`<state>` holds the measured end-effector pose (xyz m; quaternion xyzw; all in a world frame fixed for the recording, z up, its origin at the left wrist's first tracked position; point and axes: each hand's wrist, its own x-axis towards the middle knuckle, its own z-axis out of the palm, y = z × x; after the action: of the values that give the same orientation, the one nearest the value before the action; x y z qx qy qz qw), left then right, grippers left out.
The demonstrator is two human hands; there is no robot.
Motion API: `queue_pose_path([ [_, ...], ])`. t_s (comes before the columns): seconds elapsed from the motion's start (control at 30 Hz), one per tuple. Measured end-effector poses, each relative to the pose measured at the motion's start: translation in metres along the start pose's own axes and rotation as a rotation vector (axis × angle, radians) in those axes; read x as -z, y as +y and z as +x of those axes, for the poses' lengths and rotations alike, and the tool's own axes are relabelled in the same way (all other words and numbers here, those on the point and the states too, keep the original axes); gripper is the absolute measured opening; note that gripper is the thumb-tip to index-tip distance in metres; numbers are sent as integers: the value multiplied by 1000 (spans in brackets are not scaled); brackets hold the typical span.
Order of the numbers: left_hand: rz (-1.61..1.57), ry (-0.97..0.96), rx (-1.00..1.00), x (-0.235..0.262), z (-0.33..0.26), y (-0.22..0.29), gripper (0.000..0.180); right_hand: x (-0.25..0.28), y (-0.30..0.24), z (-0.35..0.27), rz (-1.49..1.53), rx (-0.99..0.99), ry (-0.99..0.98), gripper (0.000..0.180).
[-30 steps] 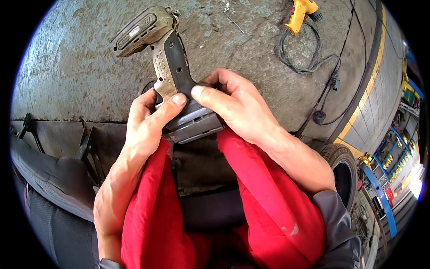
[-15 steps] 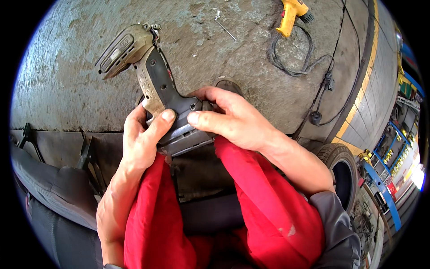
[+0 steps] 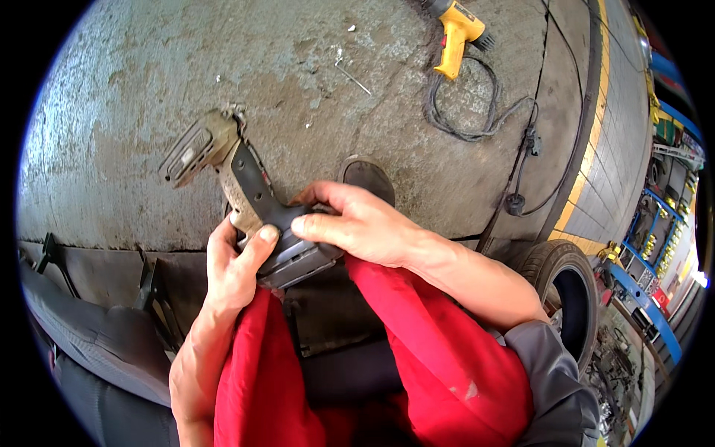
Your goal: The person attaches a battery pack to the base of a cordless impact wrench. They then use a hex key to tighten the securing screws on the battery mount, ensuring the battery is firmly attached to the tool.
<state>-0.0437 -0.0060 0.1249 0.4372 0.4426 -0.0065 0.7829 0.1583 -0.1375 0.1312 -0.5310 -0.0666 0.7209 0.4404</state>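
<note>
Both hands hold a tan and black power tool (image 3: 253, 182). It is up in the air over the near edge of the grey floor (image 3: 149, 164), just past the red trouser legs (image 3: 454, 350). The left hand (image 3: 232, 266) has its thumb pressed on top and its fingers curled around the side. The right hand (image 3: 369, 229) grips the other side, thumb on top too. Its fingertips are hidden, so I can't tell just where they press.

The tool has come down closer to the knees, though the view has tipped too. The hands have kept the same hold. The dark block (image 3: 302, 262) at the bottom looks joined on, so I think nothing has come apart yet.

A yellow heat gun (image 3: 456, 37) lies toward the floor's far right corner.
</note>
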Motion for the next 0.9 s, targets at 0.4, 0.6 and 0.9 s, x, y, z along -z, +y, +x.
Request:
queue_pose_path([
  [0.4,34,99,8,39,8,-17,34,117,-3,80,-922,342,727,27],
  [0.6,-10,127,20,40,16,-13,36,132,-29,135,-1455,366,764,23],
  [0.9,-89,172,32,40,17,-4,36,123,-40,152,-1408,473,680,25],
])
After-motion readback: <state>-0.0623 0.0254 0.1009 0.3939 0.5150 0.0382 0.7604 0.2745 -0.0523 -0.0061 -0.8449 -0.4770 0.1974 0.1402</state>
